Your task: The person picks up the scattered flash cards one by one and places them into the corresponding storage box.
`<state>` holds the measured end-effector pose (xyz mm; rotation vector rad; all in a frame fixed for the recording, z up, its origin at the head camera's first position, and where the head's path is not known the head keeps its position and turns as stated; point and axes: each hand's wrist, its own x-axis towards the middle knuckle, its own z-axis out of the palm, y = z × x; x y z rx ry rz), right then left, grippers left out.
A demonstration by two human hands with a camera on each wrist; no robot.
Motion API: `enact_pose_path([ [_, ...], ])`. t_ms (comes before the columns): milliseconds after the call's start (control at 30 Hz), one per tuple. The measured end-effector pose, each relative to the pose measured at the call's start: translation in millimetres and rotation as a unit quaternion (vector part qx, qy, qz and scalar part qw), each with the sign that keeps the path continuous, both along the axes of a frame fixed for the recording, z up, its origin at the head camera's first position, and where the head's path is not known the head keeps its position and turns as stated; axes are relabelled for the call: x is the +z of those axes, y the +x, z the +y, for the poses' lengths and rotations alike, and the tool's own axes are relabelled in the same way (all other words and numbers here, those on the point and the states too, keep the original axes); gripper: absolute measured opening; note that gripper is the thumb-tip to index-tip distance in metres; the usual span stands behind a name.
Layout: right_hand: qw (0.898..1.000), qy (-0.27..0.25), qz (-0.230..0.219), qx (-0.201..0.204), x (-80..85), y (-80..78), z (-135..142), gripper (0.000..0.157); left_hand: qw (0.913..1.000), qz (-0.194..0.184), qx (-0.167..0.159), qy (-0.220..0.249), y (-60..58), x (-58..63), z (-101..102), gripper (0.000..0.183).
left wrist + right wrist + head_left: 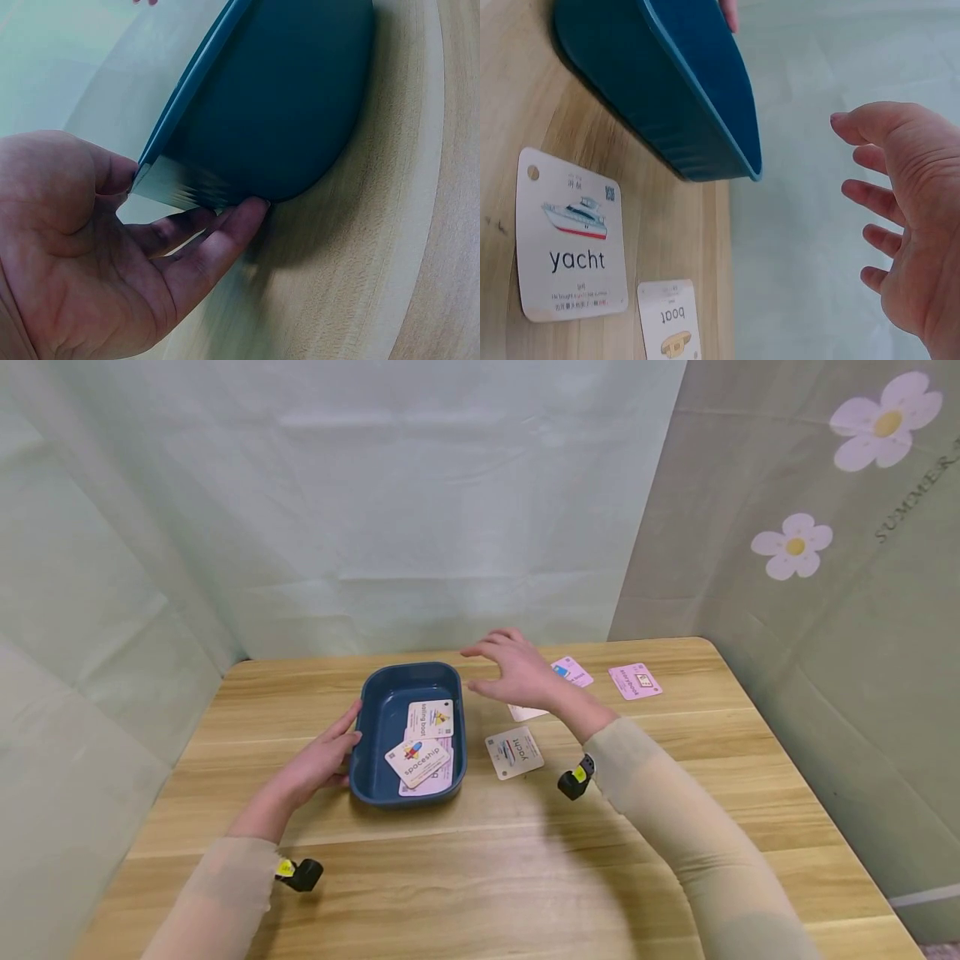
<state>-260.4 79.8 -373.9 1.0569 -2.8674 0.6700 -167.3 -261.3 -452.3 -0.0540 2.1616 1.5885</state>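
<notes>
A deep blue plastic bin (pixel 390 693) stands on the table. My left hand (pixel 321 762) holds its left side; in the left wrist view the thumb is at the rim and the fingers (pixel 244 217) lie against the lower wall. In the bin are a "sailing boat" card (pixel 431 718), a "spaceship" card (pixel 417 762) and a pinkish card (pixel 435 783) partly covered by them. My right hand (pixel 521 670) hovers just right of the bin, fingers apart and holding nothing. Below it lie a "yacht" card (pixel 570 240) and a "boat" card (pixel 669 319).
Farther right on the wooden table (pixel 480 885) are a pink card with a blue picture (pixel 573 672), partly behind the right hand, and a pink "storybook" card (pixel 635 681). A pale curtain (pixel 420 510) hangs behind the table, and a flowered curtain (pixel 825 652) at the right.
</notes>
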Motion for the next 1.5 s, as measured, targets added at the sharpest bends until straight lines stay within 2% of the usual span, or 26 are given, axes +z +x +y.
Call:
enact_pose_path([
  [533,1.000,-0.004,-0.010,-0.020,-1.2,-1.2,22.4,0.055,0.9999,0.000,0.001,-0.012,1.1,2.5,-1.7,0.063],
  [933,0.999,-0.015,-0.012,-0.050,-1.9,-3.1,54.2,0.053,0.9999,0.002,-0.002,-0.013,1.1,2.6,-1.2,0.063],
  [1500,0.994,-0.046,-0.041,-0.087,-1.8,-7.4,95.8,0.054,1.0000,0.003,-0.006,-0.007,1.9,2.6,-0.3,0.063],
])
